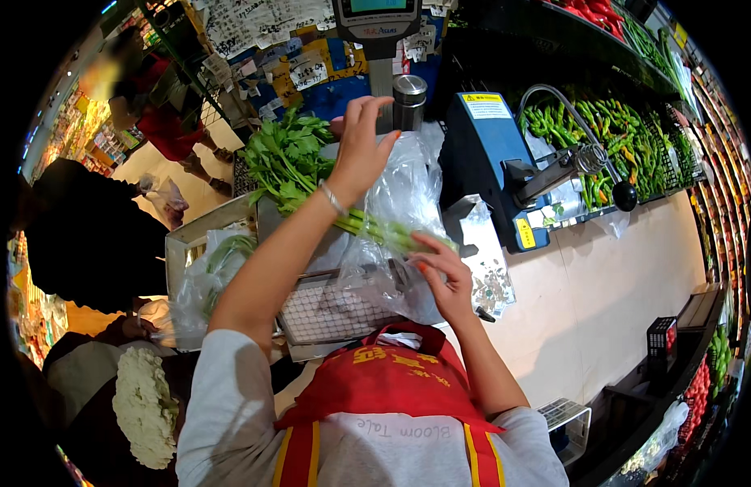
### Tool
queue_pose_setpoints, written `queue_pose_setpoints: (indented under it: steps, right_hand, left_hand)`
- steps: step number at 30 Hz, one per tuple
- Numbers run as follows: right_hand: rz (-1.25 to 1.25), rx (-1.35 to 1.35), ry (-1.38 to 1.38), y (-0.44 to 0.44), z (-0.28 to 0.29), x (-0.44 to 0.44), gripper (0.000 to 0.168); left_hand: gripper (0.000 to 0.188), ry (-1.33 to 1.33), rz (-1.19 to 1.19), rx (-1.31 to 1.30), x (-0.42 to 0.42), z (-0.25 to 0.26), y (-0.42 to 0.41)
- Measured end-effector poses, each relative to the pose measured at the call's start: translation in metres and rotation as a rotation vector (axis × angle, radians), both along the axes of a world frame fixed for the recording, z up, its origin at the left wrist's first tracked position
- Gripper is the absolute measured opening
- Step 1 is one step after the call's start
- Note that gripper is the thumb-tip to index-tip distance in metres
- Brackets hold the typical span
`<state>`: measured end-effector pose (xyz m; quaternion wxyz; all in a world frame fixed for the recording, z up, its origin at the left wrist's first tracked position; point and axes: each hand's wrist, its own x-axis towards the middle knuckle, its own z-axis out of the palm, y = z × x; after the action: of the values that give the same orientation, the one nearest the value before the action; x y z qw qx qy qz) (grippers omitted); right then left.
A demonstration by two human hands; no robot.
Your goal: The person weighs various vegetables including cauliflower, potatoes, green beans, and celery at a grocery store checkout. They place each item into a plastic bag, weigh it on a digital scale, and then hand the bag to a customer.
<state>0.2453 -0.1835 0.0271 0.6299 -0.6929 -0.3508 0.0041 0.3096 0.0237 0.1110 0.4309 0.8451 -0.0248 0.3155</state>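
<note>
A bunch of leafy celery lies slantwise on the weighing scale, its pale stalks pointing towards my right side. A clear plastic bag spreads around and beneath the stalk ends. My left hand is raised over the celery near the scale's post, fingers apart and nothing visible in them. At the stalk ends, my right hand touches the plastic bag; whether its fingers grip the film is unclear. The scale's display stands on a post at the top.
A blue bag-sealing machine with a lever stands right of the scale. Beyond it are green peppers. Bagged greens sit in a metal tray at left. Shoppers stand close by on the left, near a cauliflower. A metal canister stands behind.
</note>
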Motion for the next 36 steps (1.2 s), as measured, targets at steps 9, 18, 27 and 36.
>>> queue_pose_setpoints:
  steps: [9, 18, 27, 36]
  right_hand:
    - [0.1, 0.013, 0.101, -0.016, -0.003, -0.007, 0.014]
    - [-0.543, -0.421, -0.52, 0.03, -0.033, 0.031, 0.031]
    - [-0.53, -0.326, -0.749, 0.04, 0.032, 0.04, 0.027]
    - [-0.457, -0.277, -1.006, 0.058, 0.079, 0.068, 0.01]
  left_hand:
    - [0.062, 0.246, -0.528, 0.857, -0.071, -0.073, 0.0]
    - [0.057, 0.278, -0.469, 0.694, -0.066, -0.081, 0.003]
    - [0.034, 0.436, -0.263, 0.729, -0.059, -0.048, 0.005]
    - [0.032, 0.564, -0.451, 0.589, -0.032, 0.003, 0.013]
